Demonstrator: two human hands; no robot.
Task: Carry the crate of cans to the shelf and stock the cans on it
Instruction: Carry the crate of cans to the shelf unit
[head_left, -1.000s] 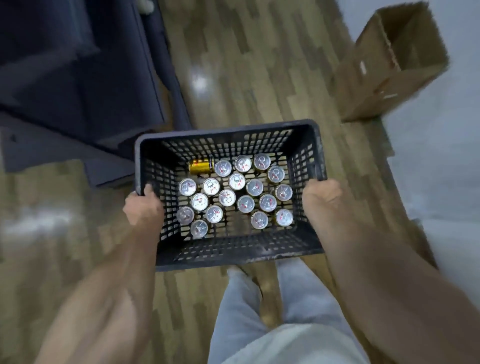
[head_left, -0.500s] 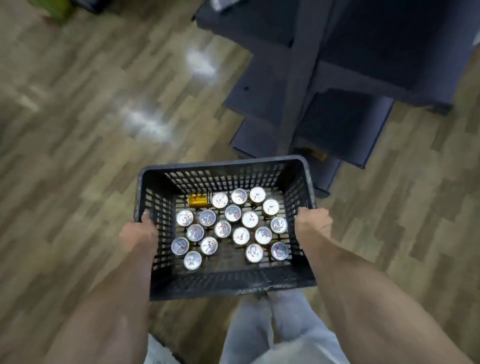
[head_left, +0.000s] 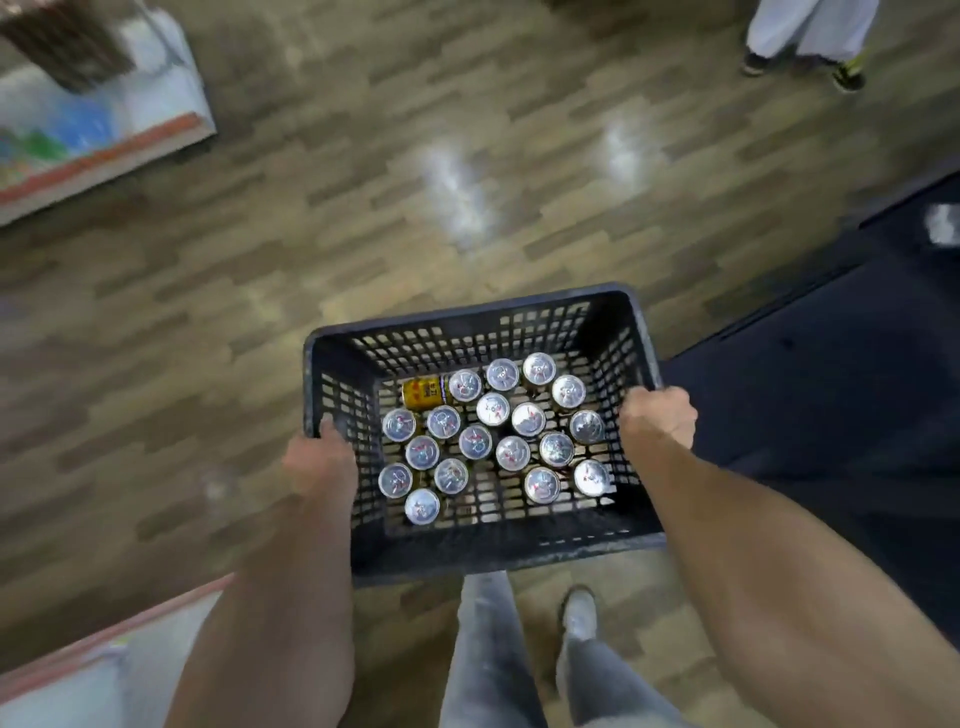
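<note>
Between your hands: left hand (head_left: 318, 462), right hand (head_left: 657, 423) grip crate (head_left: 467, 551) sides; cans (head_left: 493, 441) all inside, carrying underway, stocking not begun.

Wood-pattern floor (head_left: 322, 218); another person's legs (head_left: 810, 36) stood at its far right edge, blurred white box (head_left: 104, 119) far left

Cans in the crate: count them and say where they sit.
19. Eighteen cans stand upright, clustered across the crate floor in rough diagonal rows; one gold can lies on its side at the far-left edge of the cluster. None appears hidden.
</note>
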